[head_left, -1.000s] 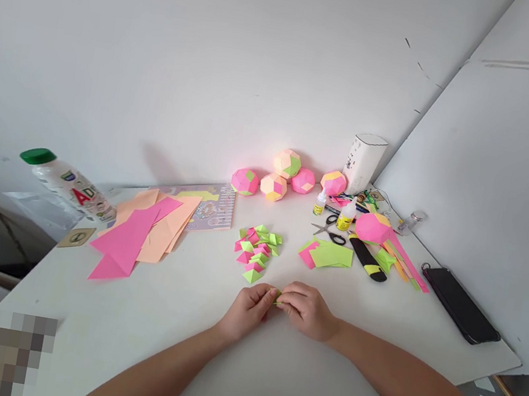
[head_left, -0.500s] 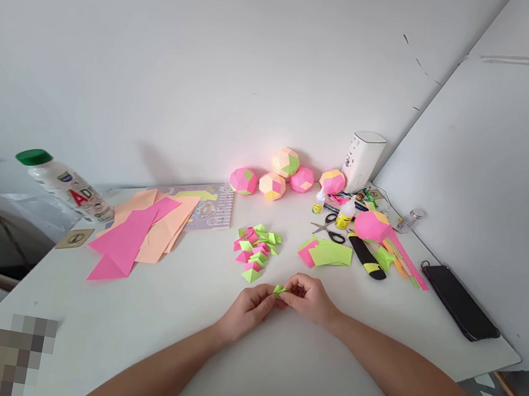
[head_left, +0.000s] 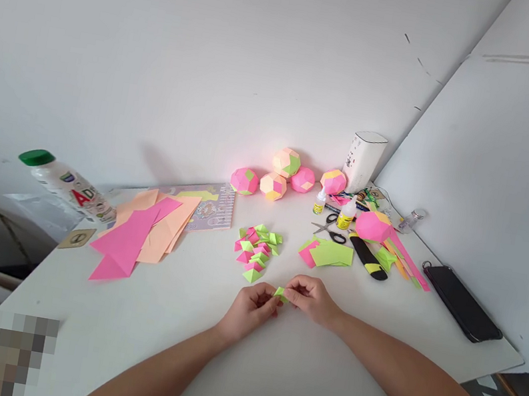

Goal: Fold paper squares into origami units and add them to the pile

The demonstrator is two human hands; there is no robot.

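Note:
Between my two hands is a small folded piece of green paper (head_left: pixel 280 293). My left hand (head_left: pixel 250 308) pinches it from the left with thumb and finger. My right hand (head_left: pixel 312 300) has its fingers closed at the paper's right edge; part of the paper is hidden behind the fingertips. Just beyond my hands lies a pile of folded pink and green paper pieces (head_left: pixel 257 252). Flat green paper sheets (head_left: pixel 333 255), with a pink one under them, lie beyond my right hand.
Large pink and peach sheets (head_left: pixel 130 229) lie left by a bottle (head_left: pixel 68 185) and a notebook (head_left: pixel 217 207). Several paper balls (head_left: pixel 244 181) stand along the wall. Scissors (head_left: pixel 330 228), glue bottles (head_left: pixel 345 215), a box cutter (head_left: pixel 369 257) and a black phone (head_left: pixel 460 304) are right.
My fingers have shifted slightly on the green paper, and my right fingertips have drawn a little to the right. More of the paper's face shows now.

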